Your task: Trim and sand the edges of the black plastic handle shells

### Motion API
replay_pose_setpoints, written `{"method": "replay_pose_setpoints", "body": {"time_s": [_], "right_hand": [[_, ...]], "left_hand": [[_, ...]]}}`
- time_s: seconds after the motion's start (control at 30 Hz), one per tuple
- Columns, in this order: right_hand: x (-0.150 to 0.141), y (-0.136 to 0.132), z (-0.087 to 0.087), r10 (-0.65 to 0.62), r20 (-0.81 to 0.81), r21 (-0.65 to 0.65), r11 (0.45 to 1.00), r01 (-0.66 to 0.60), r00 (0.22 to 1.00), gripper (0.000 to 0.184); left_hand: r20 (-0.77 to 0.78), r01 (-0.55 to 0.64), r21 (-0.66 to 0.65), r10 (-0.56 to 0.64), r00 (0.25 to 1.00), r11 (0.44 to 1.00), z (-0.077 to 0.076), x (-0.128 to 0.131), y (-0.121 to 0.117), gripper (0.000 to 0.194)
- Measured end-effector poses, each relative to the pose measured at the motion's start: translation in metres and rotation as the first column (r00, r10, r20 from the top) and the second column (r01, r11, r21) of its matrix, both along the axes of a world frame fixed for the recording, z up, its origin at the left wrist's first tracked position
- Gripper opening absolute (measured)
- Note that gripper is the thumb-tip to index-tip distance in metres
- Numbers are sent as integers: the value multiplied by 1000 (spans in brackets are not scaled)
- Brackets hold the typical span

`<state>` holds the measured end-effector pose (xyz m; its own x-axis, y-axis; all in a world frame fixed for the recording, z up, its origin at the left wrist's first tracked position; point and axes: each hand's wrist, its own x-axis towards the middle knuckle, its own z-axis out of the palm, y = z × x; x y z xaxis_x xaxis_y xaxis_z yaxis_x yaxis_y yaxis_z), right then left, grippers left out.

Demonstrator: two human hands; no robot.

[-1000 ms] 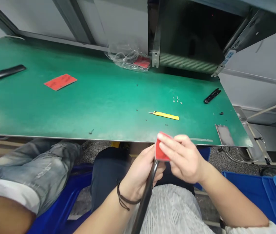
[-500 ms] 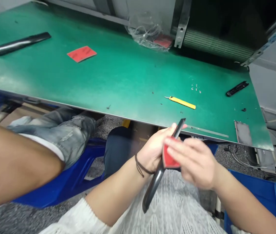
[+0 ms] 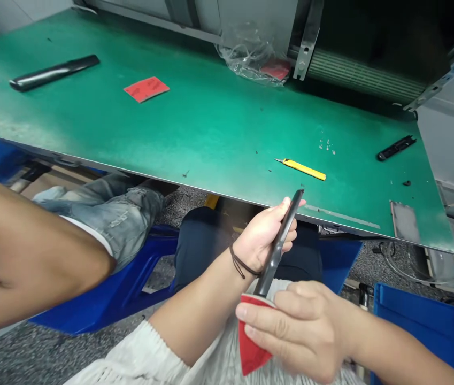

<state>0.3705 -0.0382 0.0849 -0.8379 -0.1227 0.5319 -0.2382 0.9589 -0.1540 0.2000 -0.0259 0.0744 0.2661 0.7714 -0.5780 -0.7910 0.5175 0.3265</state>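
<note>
My left hand [image 3: 261, 240] grips a slim glossy black bar [image 3: 279, 247] near its upper end. My right hand [image 3: 294, 329] pinches a folded sheet of red abrasive paper [image 3: 251, 342] around the bar's lower part, hiding the bar's lower end. A similar black bar [image 3: 54, 72] lies far off on the green-topped bench [image 3: 210, 117], beside a flat red sheet [image 3: 146, 88]. A yellow utility knife [image 3: 302, 169] rests on the bench just beyond my hands.
A co-worker's bare arm [image 3: 30, 256] crosses the left side, above a denim-clad knee [image 3: 122, 214] and a blue stool [image 3: 130, 283]. A blue plastic bin [image 3: 423, 331] stands at lower right. A black knife handle [image 3: 396, 148] and a crumpled plastic bag [image 3: 246, 59] lie on the bench.
My right hand has pulled down and towards me, and the red sheet has slid along the bar to its lower part. The bar now points up and away.
</note>
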Motion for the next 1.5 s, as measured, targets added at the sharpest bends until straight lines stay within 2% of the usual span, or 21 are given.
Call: {"method": "replay_pose_setpoints", "body": {"time_s": [0.07, 0.13, 0.2, 0.27, 0.33, 0.4, 0.5, 0.57, 0.63, 0.7, 0.77, 0.83, 0.9, 1.0, 1.1, 1.17, 1.23, 1.37, 1.4, 1.5], "right_hand": [[3, 17, -8, -81, -18, -7, 997, 81, 997, 36], [12, 49, -20, -256, -44, -41, 966, 254, 966, 42], [25, 84, -31, -439, -91, -99, 897, 430, 894, 49], [40, 109, -39, -587, -145, -165, 808, 566, 796, 51], [50, 115, -44, -689, -195, -227, 724, 651, 698, 51], [54, 106, -48, -744, -221, -276, 668, 691, 631, 53], [54, 86, -52, -770, -215, -318, 637, 702, 600, 54], [54, 77, -53, -767, -201, -329, 639, 696, 609, 55], [57, 73, -50, -765, -184, -344, 639, 688, 618, 56], [60, 68, -43, -758, -167, -374, 640, 671, 630, 56], [61, 60, -33, -739, -158, -400, 654, 642, 655, 56], [60, 48, -21, -695, -170, -397, 697, 597, 698, 56], [55, 37, -8, -626, -200, -352, 764, 540, 754, 57], [44, 27, 11, -516, -229, -214, 854, 475, 825, 56], [30, 28, 22, -446, -229, -68, 894, 442, 866, 54], [22, 29, 23, -457, -228, -36, 886, 462, 860, 53], [15, 27, 19, -471, -224, -34, 879, 476, 853, 51], [9, 21, 10, -345, -239, 6, 934, 356, 908, 44], [9, 20, 9, -351, -236, 1, 932, 362, 906, 43], [9, 18, 8, -470, -215, -38, 880, 473, 856, 43]], "left_hand": [[16, 39, -9, -39, 999, 999, -2, 4, -4, 38], [29, 94, -32, -93, 995, 995, -5, 9, -13, 36], [40, 154, -12, -154, 987, 988, -9, 11, -24, 37], [81, 167, 72, -172, 982, 983, -15, 8, -34, 37], [102, 37, 104, -47, 994, 994, -22, 2, -39, 37], [58, -101, 54, 98, 993, 993, -28, -5, -38, 26], [-83, -156, 67, 162, 983, 985, -31, -11, -34, 10], [-139, -168, 168, 192, 971, 971, -27, -13, -33, 10], [-144, -157, 255, 198, 970, 954, -19, -15, -34, 17], [-142, -98, 325, 151, 978, 941, -10, -17, -35, 23], [-170, 10, 401, 64, 983, 916, -3, -18, -36, 24], [-213, 93, 461, 8, 977, 883, 0, -17, -37, 22], [-251, 121, 491, 7, 968, 863, -1, -14, -38, 27], [-294, 121, 472, 27, 955, 873, -1, -9, -42, 51], [-347, 147, 395, -1, 938, 907, 4, -6, -46, 72], [-365, 151, 347, -15, 931, 926, 7, -6, -47, 73], [-343, 105, 330, 15, 939, 938, 9, -8, -45, 69], [-244, 1, 336, 86, 966, 942, 2, -11, -41, 60], [-232, 10, 336, 73, 970, 942, -1, -12, -41, 60], [-236, 51, 336, 32, 971, 940, -5, -13, -40, 59]]}}
